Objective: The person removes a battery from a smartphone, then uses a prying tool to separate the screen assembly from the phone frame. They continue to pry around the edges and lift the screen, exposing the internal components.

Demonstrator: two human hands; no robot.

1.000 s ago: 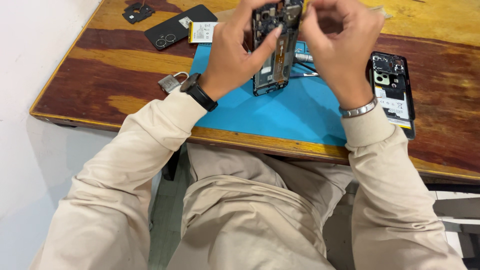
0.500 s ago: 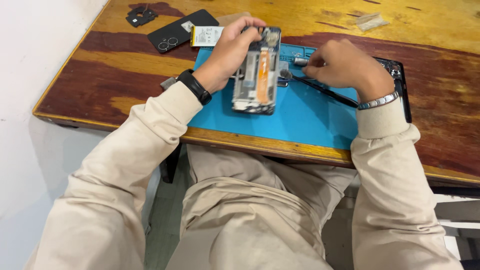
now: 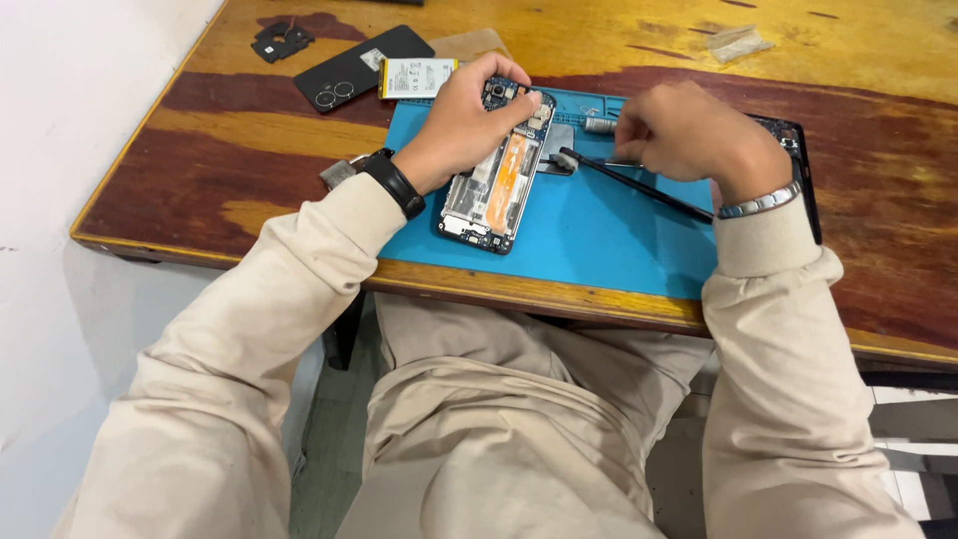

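Note:
An opened phone (image 3: 496, 185) with bare circuit boards and an orange ribbon lies face down on a blue mat (image 3: 589, 235). My left hand (image 3: 467, 118) grips its upper left edge, fingers curled over the top. My right hand (image 3: 689, 135) rests on the mat to the right, fingers closed around a thin metal tool near a small grey part (image 3: 599, 125). A black stick-like tool (image 3: 639, 187) lies under that hand, its tip touching a small grey plate (image 3: 555, 148) beside the phone.
A black phone back cover (image 3: 354, 70), a white battery (image 3: 417, 77) and a small black camera frame (image 3: 279, 40) lie at the back left of the wooden table (image 3: 200, 150). Another dark phone (image 3: 803, 165) sits under my right wrist. A clear bag (image 3: 733, 42) lies far right.
The phone, held up in both hands a second ago, now lies on the mat. My right hand let go of it and moved right to the tools.

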